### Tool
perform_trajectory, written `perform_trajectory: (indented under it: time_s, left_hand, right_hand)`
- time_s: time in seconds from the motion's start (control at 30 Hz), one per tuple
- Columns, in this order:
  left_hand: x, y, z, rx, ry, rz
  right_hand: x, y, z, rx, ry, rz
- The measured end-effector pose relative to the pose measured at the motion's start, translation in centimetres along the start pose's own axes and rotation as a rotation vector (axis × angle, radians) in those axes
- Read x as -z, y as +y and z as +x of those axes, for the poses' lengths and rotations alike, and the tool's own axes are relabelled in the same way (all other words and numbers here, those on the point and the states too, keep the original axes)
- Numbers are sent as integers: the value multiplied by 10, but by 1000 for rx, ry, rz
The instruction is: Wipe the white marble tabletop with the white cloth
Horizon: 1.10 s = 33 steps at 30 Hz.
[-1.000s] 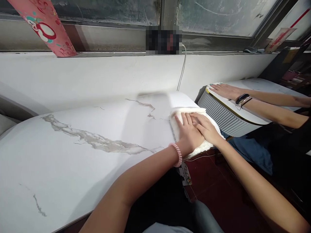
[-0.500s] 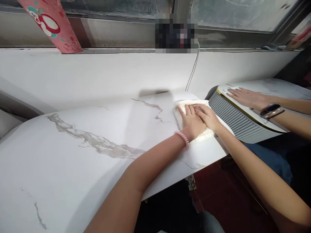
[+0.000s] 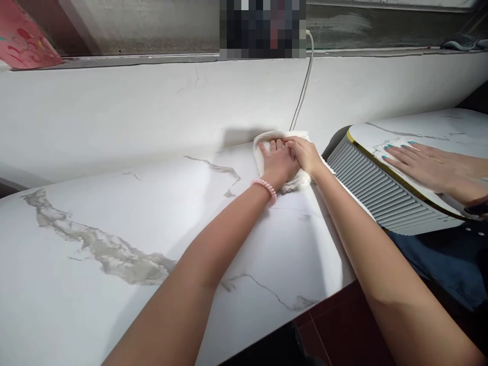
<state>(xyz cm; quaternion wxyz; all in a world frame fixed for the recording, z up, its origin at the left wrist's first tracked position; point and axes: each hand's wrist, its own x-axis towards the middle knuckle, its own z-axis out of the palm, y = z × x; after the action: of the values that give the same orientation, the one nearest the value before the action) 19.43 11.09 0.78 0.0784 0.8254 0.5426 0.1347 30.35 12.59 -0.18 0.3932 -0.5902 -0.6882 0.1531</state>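
Observation:
A white cloth (image 3: 299, 182) lies on the white marble-patterned table (image 3: 145, 213), at its far right corner by the wall. My left hand (image 3: 280, 161) rests flat on the cloth with its fingers spread, a pink coiled band (image 3: 269, 188) around the wrist. Beside it, my right hand (image 3: 307, 156) also presses on the cloth, its fingers stretched and partly over the left hand. The palms and the cloth beneath them are hidden.
Right of my table, a co-worker's hands (image 3: 423, 165) lie on a white cloth on a second table (image 3: 415, 122) with ribbed sides. A cable (image 3: 305, 91) hangs down the white wall (image 3: 152, 112). A pink decorated object (image 3: 26, 40) stands on the ledge.
Both my hands and the cloth have slid toward the wall, up to the table's far edge. The view has tilted down. The co-worker's hands have moved nearer their table's front edge.

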Motion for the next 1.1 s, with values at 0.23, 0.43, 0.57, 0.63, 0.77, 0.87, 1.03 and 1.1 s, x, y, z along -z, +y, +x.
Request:
perform_trajectory:
  time_s: [0.23, 0.43, 0.57, 0.63, 0.77, 0.87, 1.03, 1.1]
  left_hand:
    - [-6, -2, 34, 23, 30, 28]
    - [-10, -2, 44, 38, 78, 33]
    - [-10, -3, 43, 40, 92, 19]
    - [-11, -3, 41, 32, 103, 18]
    - [-12, 0, 32, 33, 114, 35]
    - [-13, 5, 20, 68, 137, 69]
    - [-13, 17, -2, 81, 134, 100]
    - [-12, 22, -12, 69, 123, 100]
  right_hand:
    - [-5, 25, 38, -19, 26, 83]
    - [-5, 32, 50, -14, 14, 115]
    - [-4, 32, 47, 18, 19, 81]
    - [-4, 32, 44, 32, 24, 65]
    - [-3, 30, 36, 49, 18, 20]
    - [1, 24, 27, 87, -27, -23]
    - [11, 15, 6, 162, -84, -102]
    - [16, 14, -6, 186, -92, -109]
